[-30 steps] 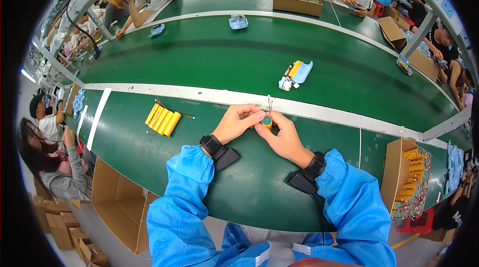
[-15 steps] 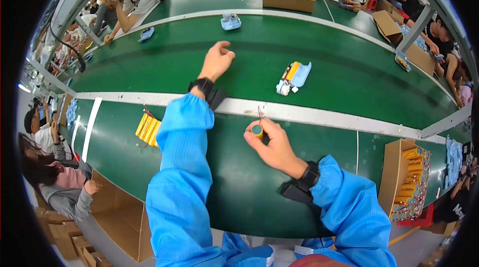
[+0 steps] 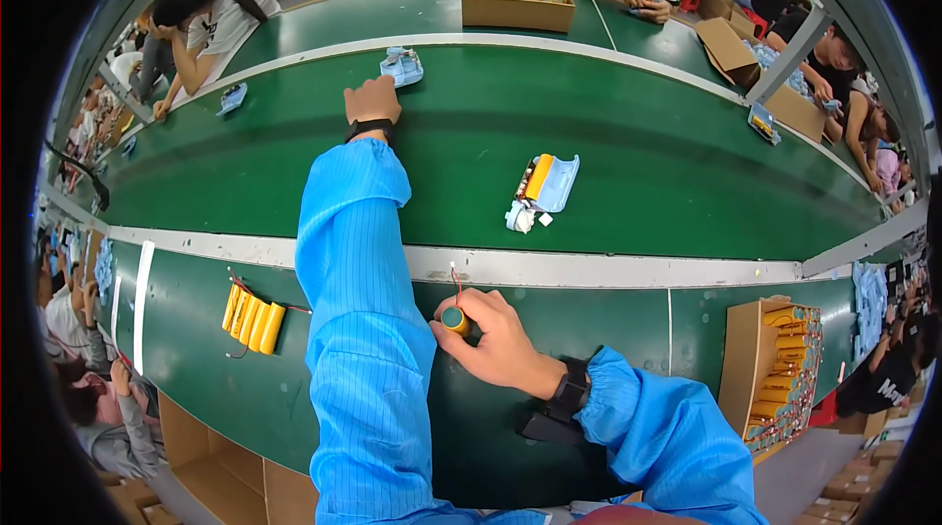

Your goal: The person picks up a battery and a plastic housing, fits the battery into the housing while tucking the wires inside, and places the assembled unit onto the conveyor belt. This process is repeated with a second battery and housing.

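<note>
My right hand (image 3: 497, 341) grips a yellow cylindrical battery (image 3: 454, 319), held on end above the near green worktop, with thin red wires rising from it. Stretched far forward over the green belt, my left hand (image 3: 374, 101) has its fingers partly bent and nothing visible in them. Its fingertips reach the near edge of a light blue plastic casing (image 3: 404, 67); whether they touch it I cannot make out. A second open blue casing (image 3: 559, 183), with a yellow battery inside, lies mid-belt. Left of my left sleeve lies a row of yellow batteries (image 3: 253, 319) with wires.
A pale rail (image 3: 579, 267) separates worktop and belt. At right stands a cardboard box of yellow batteries (image 3: 744, 358); another carton (image 3: 515, 13) sits across the belt. More blue casings (image 3: 232, 99) lie at the belt's far side. Co-workers sit around, and metal posts frame the sides.
My left hand has reached farther forward, up to the far blue casing. My right hand still holds the battery. The whole view has tilted and shifted.
</note>
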The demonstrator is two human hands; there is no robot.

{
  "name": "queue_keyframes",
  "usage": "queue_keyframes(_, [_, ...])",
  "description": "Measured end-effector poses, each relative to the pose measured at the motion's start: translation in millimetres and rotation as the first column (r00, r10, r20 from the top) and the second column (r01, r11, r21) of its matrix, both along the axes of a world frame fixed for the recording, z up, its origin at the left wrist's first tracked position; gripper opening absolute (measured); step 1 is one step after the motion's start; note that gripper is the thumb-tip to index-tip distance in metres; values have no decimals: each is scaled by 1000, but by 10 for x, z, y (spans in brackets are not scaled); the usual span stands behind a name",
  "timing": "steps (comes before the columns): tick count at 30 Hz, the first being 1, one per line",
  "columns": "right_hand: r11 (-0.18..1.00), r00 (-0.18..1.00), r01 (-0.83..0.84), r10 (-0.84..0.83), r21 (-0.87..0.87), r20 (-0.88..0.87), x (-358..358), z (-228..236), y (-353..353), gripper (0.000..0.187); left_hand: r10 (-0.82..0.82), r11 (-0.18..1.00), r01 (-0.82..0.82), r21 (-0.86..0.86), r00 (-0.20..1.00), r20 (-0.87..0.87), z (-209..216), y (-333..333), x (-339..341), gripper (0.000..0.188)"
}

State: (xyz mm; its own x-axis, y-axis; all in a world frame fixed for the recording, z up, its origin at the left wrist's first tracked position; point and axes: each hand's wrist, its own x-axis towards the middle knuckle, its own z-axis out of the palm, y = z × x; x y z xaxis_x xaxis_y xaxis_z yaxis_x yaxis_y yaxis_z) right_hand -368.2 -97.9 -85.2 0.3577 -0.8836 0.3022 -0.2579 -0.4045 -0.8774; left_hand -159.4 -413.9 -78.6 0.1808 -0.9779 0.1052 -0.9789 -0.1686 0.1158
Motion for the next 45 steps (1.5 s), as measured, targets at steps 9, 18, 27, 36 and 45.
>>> queue_keyframes(9, [998, 998, 57, -57, 8, -1, 17, -34, 1, 15, -182, 860, 299, -413, 936, 300, 169, 659, 114, 12])
queue_keyframes(18, [962, 893, -20, -105, 272, 437, 53, -120, 25, 15, -496, 785, 481, -391, 866, 70, 457, 2228, -102, 15])
queue_keyframes(27, [946, 780, -105, -114, 308, 615, -152, -47, -162, 21, -633, 744, 572, -344, 769, -89, 181, 3132, -716, 19])
queue_keyframes(36, [882, 833, -88, -190, 464, 519, -294, 240, -315, 24, -506, 844, 434, -316, 840, -198, 331, 3106, -511, 32])
queue_keyframes(45, [841, 888, -223, -33, 493, 458, -277, 343, -224, 22, -446, 881, 474, -6, 826, -345, 203, 3034, -436, 39])
